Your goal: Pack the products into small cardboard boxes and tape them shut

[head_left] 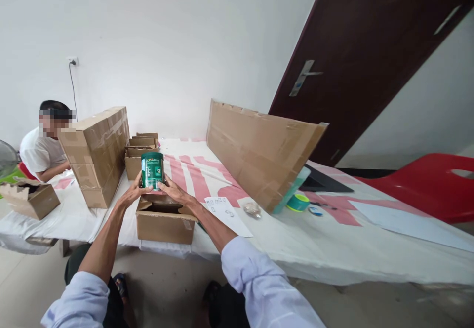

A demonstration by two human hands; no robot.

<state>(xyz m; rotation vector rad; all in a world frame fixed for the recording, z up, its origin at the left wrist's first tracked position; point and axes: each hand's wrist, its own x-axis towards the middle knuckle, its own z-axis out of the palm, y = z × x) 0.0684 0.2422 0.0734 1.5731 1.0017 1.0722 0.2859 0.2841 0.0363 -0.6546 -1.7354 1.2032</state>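
One can (pixel 152 171) between left grip (pixel 135 190) and right grip (pixel 175 190).

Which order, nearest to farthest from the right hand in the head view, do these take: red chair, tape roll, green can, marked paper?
From the right hand:
1. Green can: touching it.
2. Marked paper: to its right.
3. Tape roll: farther right.
4. Red chair: far right side.

Head-height view, forward and down
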